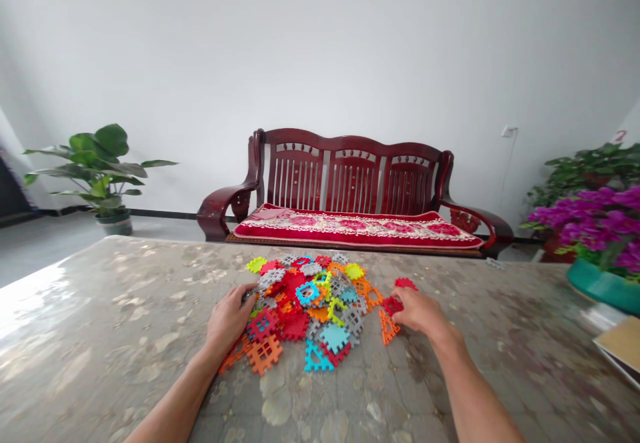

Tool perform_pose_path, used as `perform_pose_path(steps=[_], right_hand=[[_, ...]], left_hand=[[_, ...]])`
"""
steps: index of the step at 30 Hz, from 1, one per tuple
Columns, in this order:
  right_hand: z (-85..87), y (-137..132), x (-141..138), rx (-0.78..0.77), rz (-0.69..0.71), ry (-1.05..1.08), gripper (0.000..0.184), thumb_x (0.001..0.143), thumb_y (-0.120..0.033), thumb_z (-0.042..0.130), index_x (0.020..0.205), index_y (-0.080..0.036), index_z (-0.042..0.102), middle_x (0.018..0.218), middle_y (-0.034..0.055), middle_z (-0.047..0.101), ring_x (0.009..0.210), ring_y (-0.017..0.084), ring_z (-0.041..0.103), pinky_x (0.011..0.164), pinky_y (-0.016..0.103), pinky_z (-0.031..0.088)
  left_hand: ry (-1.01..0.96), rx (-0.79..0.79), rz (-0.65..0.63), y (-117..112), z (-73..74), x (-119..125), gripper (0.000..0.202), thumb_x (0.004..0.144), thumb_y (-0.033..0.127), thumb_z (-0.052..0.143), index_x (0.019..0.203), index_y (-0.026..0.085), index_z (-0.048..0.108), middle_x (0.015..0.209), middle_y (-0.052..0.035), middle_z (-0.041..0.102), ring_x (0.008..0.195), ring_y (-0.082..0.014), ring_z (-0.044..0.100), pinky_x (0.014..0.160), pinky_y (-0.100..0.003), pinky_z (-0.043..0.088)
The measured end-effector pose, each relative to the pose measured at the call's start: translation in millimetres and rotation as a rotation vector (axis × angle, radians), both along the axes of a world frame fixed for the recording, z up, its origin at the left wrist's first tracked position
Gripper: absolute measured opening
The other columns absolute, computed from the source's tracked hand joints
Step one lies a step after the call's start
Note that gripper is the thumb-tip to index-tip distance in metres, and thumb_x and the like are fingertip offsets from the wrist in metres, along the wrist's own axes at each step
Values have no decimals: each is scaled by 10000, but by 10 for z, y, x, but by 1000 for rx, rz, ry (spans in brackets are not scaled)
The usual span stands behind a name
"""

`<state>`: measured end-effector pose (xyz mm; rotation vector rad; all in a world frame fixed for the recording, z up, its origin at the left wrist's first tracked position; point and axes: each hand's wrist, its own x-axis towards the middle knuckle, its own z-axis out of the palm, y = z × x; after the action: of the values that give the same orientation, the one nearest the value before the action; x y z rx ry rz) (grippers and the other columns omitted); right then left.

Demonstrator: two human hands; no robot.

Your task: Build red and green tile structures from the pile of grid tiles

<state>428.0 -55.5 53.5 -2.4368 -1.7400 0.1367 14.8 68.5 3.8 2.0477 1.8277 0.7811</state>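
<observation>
A heap of plastic interlocking building tiles (pixel 295 326) with notched edges lies in the middle of the table, in red, orange, yellow-green, blue and grey. At the heap's left side, my left hand (pixel 229 317) has thumb and forefinger closed around a dark grey tile (pixel 249 293), partly hidden by the fingers. To the right of the heap, my right hand (pixel 419 310) pinches a red tile (pixel 392 305) at its edge. Just below those fingertips is an orange triangular tile (pixel 388 327), and another red tile (pixel 406 283) lies beyond the hand.
A patterned cover lies over the table (pixel 125 336). At the right stand purple flowers in a teal pot (pixel 603 286), near a brown-topped box or book (pixel 623 341). One grey tile (pixel 495 263) lies by the far edge. Behind are a wooden bench (pixel 353 179) and a potted plant (pixel 113 223).
</observation>
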Motion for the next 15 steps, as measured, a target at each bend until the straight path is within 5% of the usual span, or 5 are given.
perform_pose_path(steps=[15], right_hand=[[-57, 43, -95, -13, -54, -85, 466, 734, -156, 563, 1189, -227, 640, 1125, 130, 716, 1009, 280, 676, 748, 323, 465]], left_hand=[[18, -16, 6, -16, 29, 7, 404, 908, 405, 405, 1202, 271, 649, 1245, -47, 680, 1114, -242, 642, 926, -322, 479]])
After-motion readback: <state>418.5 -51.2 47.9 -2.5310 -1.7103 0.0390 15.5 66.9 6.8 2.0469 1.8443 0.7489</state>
